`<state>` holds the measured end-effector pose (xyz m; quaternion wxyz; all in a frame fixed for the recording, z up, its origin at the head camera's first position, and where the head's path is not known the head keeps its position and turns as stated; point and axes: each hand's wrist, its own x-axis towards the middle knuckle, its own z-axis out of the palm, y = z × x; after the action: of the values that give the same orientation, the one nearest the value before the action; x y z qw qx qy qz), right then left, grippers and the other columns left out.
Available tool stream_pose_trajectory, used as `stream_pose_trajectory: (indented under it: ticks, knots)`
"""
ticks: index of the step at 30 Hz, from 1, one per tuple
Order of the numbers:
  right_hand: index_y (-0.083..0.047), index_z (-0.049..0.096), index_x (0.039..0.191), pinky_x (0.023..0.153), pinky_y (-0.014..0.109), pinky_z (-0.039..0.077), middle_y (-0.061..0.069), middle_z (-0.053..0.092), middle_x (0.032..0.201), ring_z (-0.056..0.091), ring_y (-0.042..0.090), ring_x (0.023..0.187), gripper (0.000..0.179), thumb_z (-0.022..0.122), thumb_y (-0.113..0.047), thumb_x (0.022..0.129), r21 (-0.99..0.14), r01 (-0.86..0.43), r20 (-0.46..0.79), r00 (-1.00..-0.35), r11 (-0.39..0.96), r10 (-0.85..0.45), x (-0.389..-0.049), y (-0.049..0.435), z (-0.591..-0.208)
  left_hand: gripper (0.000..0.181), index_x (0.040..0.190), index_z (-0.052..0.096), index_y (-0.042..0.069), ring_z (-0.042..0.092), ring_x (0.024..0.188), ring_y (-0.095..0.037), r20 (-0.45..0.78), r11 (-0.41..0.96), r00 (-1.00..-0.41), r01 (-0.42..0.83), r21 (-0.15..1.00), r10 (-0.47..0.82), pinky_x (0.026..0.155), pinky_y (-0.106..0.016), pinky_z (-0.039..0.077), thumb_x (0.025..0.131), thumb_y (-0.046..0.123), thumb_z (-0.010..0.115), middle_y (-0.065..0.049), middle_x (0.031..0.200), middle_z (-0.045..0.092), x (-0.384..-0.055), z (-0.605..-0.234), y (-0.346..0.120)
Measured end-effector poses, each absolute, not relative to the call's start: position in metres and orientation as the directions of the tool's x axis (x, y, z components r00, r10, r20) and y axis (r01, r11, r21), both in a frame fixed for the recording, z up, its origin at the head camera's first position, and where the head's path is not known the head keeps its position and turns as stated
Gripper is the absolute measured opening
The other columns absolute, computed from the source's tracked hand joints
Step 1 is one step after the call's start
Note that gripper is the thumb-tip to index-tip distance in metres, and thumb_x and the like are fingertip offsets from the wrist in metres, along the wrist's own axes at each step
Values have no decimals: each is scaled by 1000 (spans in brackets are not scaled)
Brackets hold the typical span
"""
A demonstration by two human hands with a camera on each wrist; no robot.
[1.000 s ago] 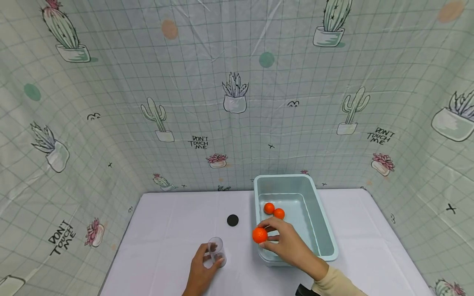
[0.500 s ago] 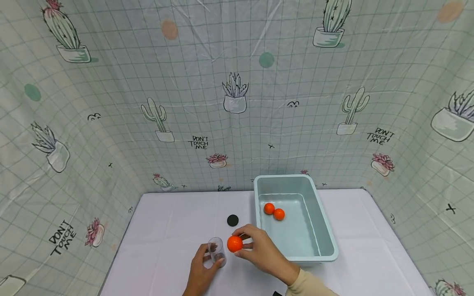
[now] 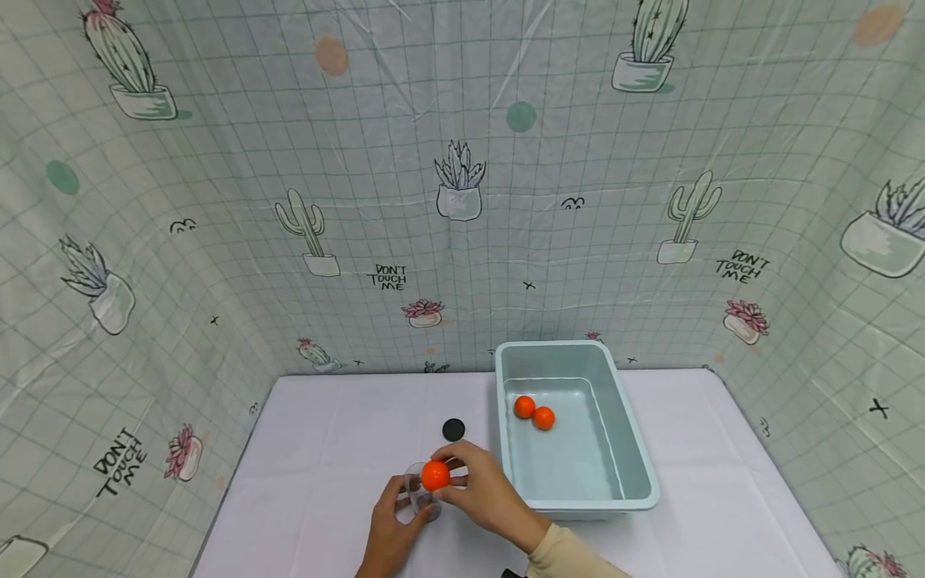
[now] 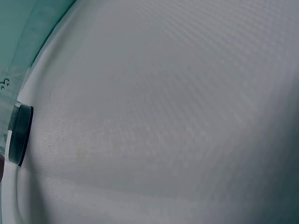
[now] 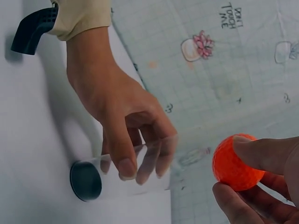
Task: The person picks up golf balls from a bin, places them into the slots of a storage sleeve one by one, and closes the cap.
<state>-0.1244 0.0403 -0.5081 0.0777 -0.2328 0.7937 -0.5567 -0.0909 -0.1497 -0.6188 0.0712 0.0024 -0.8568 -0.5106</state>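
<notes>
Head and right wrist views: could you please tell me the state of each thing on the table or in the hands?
Clear tube: open-topped, gripped by the left hand
Orange golf ball: pinched by the right hand, outside the tube
Black disc: flat on the table
Two orange balls: side by side inside the bin
Bin: open-topped

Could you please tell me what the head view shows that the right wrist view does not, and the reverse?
Only the head view shows the pale bin, the two orange balls in it, and the loose black disc.

Only the right wrist view shows the left sleeve and a dark device beside it.

Both show the left hand holding a clear container, the right hand pinching a third orange ball, and the patterned backdrop.
</notes>
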Motion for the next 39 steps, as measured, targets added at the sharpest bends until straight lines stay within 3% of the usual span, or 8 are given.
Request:
stream_pose_trajectory:
  ticks: [7, 22, 32, 39]
  knots:
    - [-2, 69, 118, 86, 23, 64, 11, 69, 118, 70, 27, 106, 36, 84, 4, 86, -919, -291, 149, -881, 266, -449, -126, 32, -510, 43, 121, 63, 10, 66, 112, -25, 162, 484, -984, 107, 868, -73, 93, -39, 64, 87, 17, 89, -4, 119, 69, -91, -621, -150]
    - [-3, 70, 118, 84, 22, 64, 9, 70, 117, 70, 26, 106, 38, 86, 2, 84, -925, -259, 118, -891, 278, -437, -128, 25, -510, 45, 122, 63, 12, 64, 116, -26, 76, 447, -993, 28, 894, -90, 97, -40, 63, 86, 23, 89, -3, 122, 68, -91, -619, -149]
    - [-4, 71, 118, 83, 17, 61, 6, 71, 115, 68, 19, 105, 35, 84, 1, 86, -906, -278, 120, -892, 319, -435, -128, 20, -511, 43, 121, 64, 15, 64, 115, -21, 104, 442, -989, 47, 896, -105, 97, -37, 62, 86, 21, 89, 2, 123, 69, -92, -621, -150]
    - [-4, 71, 117, 81, 18, 61, 5, 71, 115, 67, 18, 103, 35, 85, 1, 85, -888, -293, 132, -901, 354, -414, -126, 15, -515, 44, 122, 63, 13, 64, 117, -25, 95, 450, -991, 44, 892, -91, 98, -38, 62, 86, 19, 88, 0, 123, 69, -92, -619, -151]
